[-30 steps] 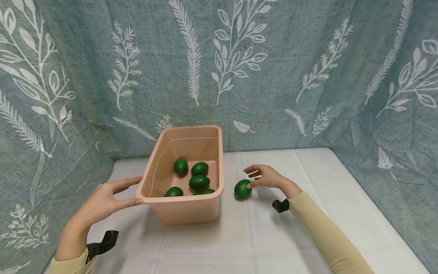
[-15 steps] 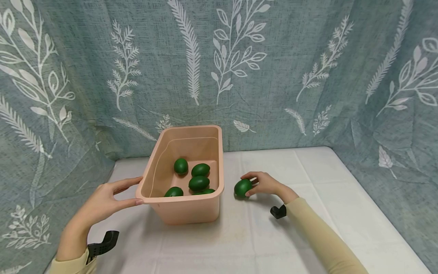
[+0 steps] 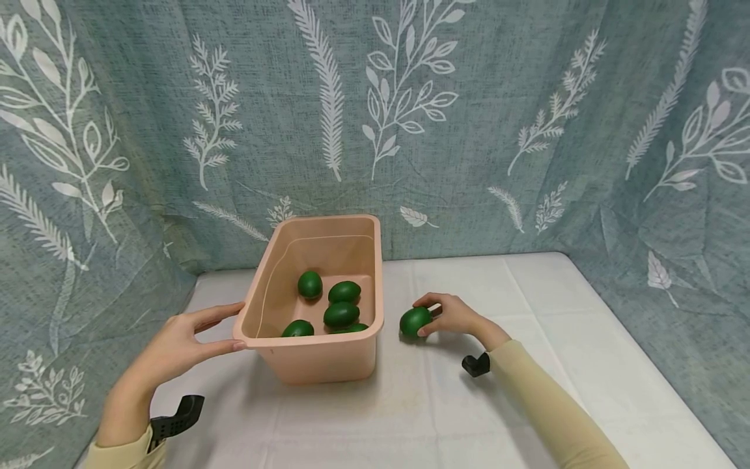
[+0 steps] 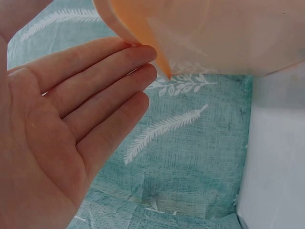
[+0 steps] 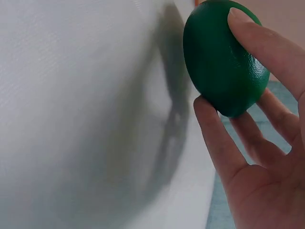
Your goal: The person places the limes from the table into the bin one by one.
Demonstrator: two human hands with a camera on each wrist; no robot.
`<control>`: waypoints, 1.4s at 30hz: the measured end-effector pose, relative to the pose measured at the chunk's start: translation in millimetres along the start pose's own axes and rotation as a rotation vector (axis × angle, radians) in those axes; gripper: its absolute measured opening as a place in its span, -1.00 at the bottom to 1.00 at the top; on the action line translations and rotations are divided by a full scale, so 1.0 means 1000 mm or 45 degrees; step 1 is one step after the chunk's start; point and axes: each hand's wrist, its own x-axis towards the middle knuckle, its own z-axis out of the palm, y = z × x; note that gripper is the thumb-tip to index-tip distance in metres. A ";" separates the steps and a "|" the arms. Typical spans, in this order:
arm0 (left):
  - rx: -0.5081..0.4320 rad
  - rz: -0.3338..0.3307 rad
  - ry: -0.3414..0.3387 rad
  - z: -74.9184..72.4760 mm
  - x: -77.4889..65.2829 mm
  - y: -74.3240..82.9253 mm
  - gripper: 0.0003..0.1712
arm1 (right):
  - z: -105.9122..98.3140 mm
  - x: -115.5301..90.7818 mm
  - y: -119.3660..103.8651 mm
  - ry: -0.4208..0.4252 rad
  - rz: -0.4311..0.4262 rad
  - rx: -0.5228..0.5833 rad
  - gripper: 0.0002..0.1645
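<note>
A peach-coloured plastic bin (image 3: 316, 365) stands on the white-covered table, left of centre. My left hand (image 3: 178, 345) is at its near left corner, straight fingers (image 4: 102, 88) and thumb touching the rim. Several smooth, dark green egg-shaped objects (image 3: 342, 314) lie on the bin's floor; the near wall partly hides some. Right of the bin, my right hand (image 3: 454, 316) holds another glossy green egg-shaped object (image 3: 415, 322) low over the cloth. In the right wrist view, the thumb lies along one side of this egg-shaped object (image 5: 221, 62) and the fingertips meet its other side.
White cloth (image 3: 398, 423) covers the table. Blue-green fabric with white leaf prints (image 3: 445, 150) hangs behind the table and along both sides. A black wrist mount (image 3: 176, 417) sits on the left wrist, and another black mount (image 3: 476, 365) on the right.
My right hand has come left and lower onto the loose green egg-shaped object, and its fingers have closed round it. The left hand and the bin have stayed in place.
</note>
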 end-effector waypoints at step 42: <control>0.010 0.011 -0.010 -0.001 0.001 0.003 -0.30 | -0.104 0.014 -0.155 0.111 -0.173 -0.357 -0.28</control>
